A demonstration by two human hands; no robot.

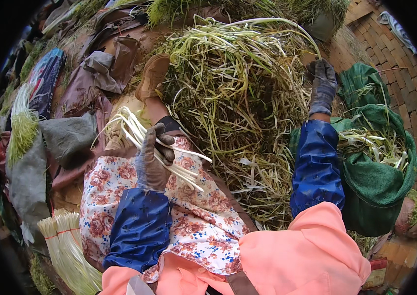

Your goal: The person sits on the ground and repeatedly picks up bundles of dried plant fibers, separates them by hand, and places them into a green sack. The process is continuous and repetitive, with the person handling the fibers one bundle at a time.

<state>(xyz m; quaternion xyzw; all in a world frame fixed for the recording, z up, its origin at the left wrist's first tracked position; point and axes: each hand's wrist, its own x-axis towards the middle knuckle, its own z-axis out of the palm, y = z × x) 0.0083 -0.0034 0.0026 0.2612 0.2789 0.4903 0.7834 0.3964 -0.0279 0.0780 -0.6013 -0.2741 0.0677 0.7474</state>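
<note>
My left hand (155, 156), in a grey knit glove, is closed around a small bunch of pale plant stalks (133, 123) above the floral apron (190, 221) on my lap. My right hand (320, 79), gloved too, is stretched out beyond the right side of a large heap of green and yellowish stalks (238, 96). Its fingers pinch one end of a long pale stalk (285, 21), which arches back over the top of the heap.
A green mesh sack (374, 191) with stalk scraps stands at right beside brick paving (403, 96). A tied bundle of pale stalks (70, 247) is at lower left. More stalks (24, 129) lie on cloths at left. A brown shoe (154, 75) borders the heap.
</note>
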